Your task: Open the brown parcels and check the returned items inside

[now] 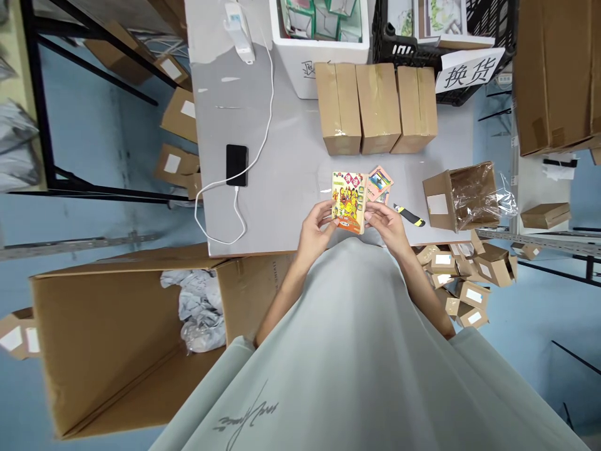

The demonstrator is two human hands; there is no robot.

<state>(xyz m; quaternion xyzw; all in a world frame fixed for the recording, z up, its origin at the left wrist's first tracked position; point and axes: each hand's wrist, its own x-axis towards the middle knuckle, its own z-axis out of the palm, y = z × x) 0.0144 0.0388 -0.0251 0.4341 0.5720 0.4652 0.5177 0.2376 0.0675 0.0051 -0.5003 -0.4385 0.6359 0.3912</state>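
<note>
Both my hands hold a small colourful box [348, 200] with a yellow cartoon print, just above the near edge of the grey table [291, 163]. My left hand [318, 227] grips its left side, fingers closed on it. On the box's right side my right hand [387, 224] does the same. A pink card pack [379, 183] lies on the table just behind the box. To the right of my right hand lies a yellow-and-black utility knife [409, 216].
Three taped cardboard boxes [378, 108] stand in a row behind. An open carton with plastic wrap [462, 195] sits at the right edge. A black phone [236, 164] on a white cable lies left. A large open carton [117, 338] stands on the floor left; small labelled boxes [469, 275] are piled right.
</note>
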